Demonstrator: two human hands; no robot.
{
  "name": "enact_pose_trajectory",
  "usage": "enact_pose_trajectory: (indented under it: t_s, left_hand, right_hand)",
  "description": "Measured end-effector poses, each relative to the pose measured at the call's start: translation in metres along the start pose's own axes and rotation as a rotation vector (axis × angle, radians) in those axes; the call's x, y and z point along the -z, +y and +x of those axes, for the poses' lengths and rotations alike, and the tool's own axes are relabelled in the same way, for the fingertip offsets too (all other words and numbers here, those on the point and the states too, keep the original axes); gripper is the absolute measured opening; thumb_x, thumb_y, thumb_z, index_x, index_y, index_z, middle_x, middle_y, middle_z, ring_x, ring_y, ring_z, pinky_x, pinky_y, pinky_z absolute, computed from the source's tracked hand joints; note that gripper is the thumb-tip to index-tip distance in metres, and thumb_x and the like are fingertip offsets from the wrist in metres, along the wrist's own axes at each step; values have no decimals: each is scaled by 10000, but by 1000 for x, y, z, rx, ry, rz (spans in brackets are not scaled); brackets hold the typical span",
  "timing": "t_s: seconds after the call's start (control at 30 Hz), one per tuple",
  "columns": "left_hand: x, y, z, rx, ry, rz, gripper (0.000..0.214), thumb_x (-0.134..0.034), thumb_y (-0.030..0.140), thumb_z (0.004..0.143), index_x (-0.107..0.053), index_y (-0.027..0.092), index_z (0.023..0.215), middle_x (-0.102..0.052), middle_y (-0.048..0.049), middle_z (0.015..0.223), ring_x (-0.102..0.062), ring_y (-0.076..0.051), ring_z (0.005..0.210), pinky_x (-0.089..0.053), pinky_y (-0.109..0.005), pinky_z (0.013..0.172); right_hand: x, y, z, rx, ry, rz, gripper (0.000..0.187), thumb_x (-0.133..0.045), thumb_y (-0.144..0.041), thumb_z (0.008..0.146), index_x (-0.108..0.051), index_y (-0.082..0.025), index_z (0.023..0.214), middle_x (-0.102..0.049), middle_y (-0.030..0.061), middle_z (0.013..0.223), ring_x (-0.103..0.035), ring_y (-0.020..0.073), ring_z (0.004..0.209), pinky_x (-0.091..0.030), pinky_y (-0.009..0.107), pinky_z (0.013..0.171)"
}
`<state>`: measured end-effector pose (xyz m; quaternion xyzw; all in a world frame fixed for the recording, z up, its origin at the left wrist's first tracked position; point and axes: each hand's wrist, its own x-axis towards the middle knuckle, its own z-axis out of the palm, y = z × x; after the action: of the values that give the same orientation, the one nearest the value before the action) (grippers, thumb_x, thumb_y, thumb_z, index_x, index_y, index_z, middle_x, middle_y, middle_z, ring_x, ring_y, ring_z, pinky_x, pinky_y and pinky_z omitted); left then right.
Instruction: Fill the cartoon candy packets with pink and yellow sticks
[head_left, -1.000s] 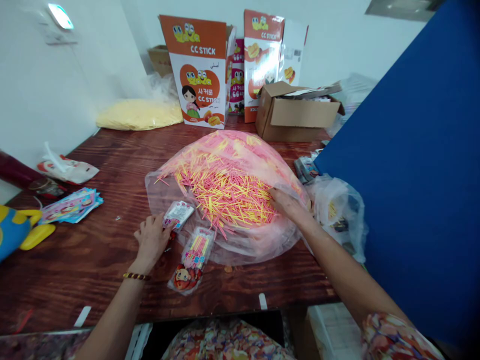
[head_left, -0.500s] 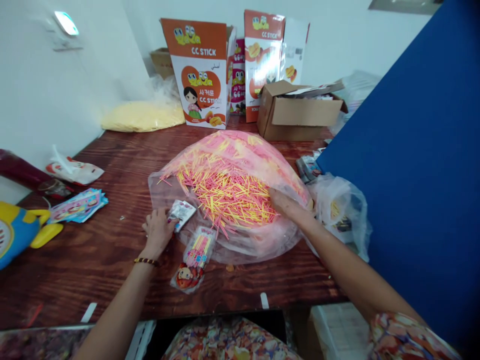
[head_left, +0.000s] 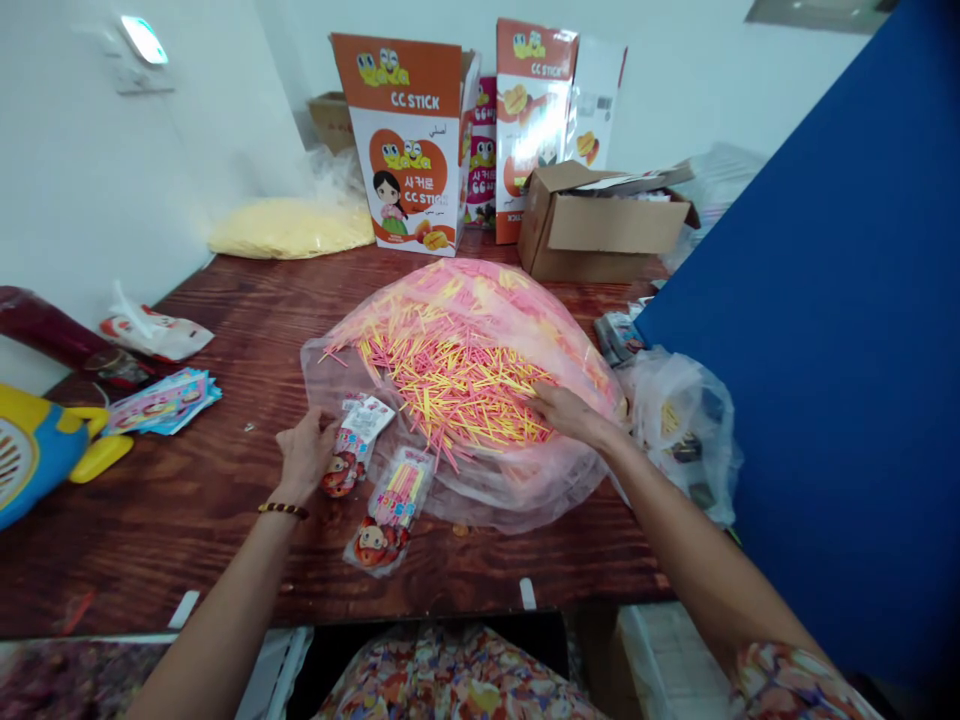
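A large clear bag lies open on the table, heaped with thin pink and yellow candy sticks. My right hand reaches over its right side, fingers bent together among the sticks, their tips partly hidden. Left of the heap, my left hand has its fingers curled at the left edge of a printed packet with a red-haired doll picture. A folded white flap covers that packet's upper end. Closer to me lies another printed packet, filled with pink and yellow sticks.
Orange-and-white cartons and an open brown box stand behind the heap. A blue panel rises on the right beside a knotted plastic bag. Flat blue-pink wrappers and a blue-yellow object lie left.
My left hand has shifted slightly left and up, uncovering the packet's doll picture. My right hand has moved a little left, and its fingers have bent among the sticks.
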<state>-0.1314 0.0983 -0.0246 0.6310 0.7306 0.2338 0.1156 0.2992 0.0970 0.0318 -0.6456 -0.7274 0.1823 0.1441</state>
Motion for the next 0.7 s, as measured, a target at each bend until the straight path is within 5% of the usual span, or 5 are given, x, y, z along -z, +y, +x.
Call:
enact_pose_trajectory:
  t_s: [0.1,0.23,0.37,0.7]
  left_hand:
    - [3,2,0,-7,16,-46,219,-506,380,846,-639,205,838,-735,-61,878,-663,-236,853,-423,-345,852]
    - [10,6,-3,-12,69,-217,229,-553,391,814,-653,194,875,-727,-44,844,-646,-193,782,-465,-276,732]
    - [16,8,-8,-23,73,-394,310,-580,413,805,-678,175,978,-730,-43,871,-651,-182,793,-488,-263,736]
    - [33,34,-18,140,17,-892,398,-728,427,647,-676,153,931,-707,-39,864,-620,-158,744,-497,-258,680]
  right_hand:
    - [-19,-16,-13,31,-38,351,259,-375,-408,941,-479,-235,779,-629,6,686,-603,172,677,-499,312,695]
    - [-60,-31,-23,-10,143,803,212,-453,-453,886,-444,-241,877,-645,7,806,-617,182,804,-489,342,817]
    - [-83,-31,-25,-66,156,763,205,-488,-444,875,-440,-246,861,-630,3,805,-597,192,821,-476,352,826]
    - [-80,-37,-23,-87,85,707,144,-464,-388,879,-476,-249,913,-629,9,829,-626,212,890,-480,370,864]
